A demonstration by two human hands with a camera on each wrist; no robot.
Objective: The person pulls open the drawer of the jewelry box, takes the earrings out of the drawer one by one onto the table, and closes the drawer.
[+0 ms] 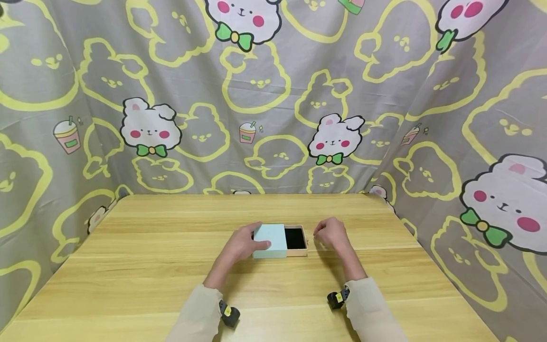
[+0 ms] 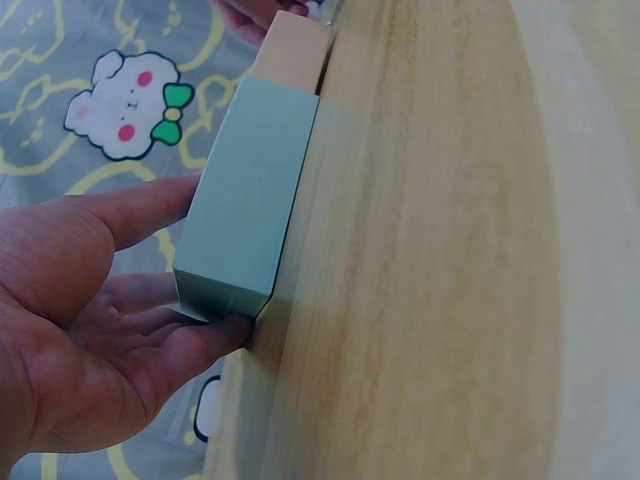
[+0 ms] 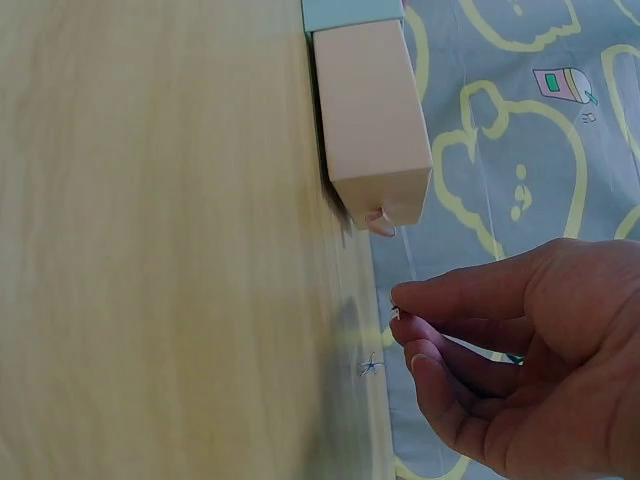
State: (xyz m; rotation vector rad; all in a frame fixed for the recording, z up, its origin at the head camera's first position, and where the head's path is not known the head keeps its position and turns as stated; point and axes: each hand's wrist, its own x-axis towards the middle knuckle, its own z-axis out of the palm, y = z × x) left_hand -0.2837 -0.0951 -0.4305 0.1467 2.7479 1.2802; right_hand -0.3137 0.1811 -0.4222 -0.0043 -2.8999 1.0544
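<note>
A drawer-style gift box lies on the table, its pale blue sleeve [image 1: 270, 237] to the left and its pink drawer [image 3: 372, 100] pulled partway out to the right. Black lining [image 1: 295, 238] shows inside the drawer, and a small pink ribbon tab [image 3: 380, 222] sticks out of its end. My left hand [image 1: 244, 242] holds the sleeve by its left end, thumb on top. Just right of the drawer, apart from it, my right hand [image 1: 332, 232] pinches a tiny silvery piece [image 3: 396, 312] between thumb and fingertips. Close below it shows a small star-shaped thing [image 3: 371, 366]; whether they are joined I cannot tell.
The wooden table [image 1: 171, 285] extends around the box on all sides. A grey curtain [image 1: 273, 95] with cartoon prints hangs behind it and along both sides. Each sleeve cuff carries a small black wrist camera [image 1: 231, 316].
</note>
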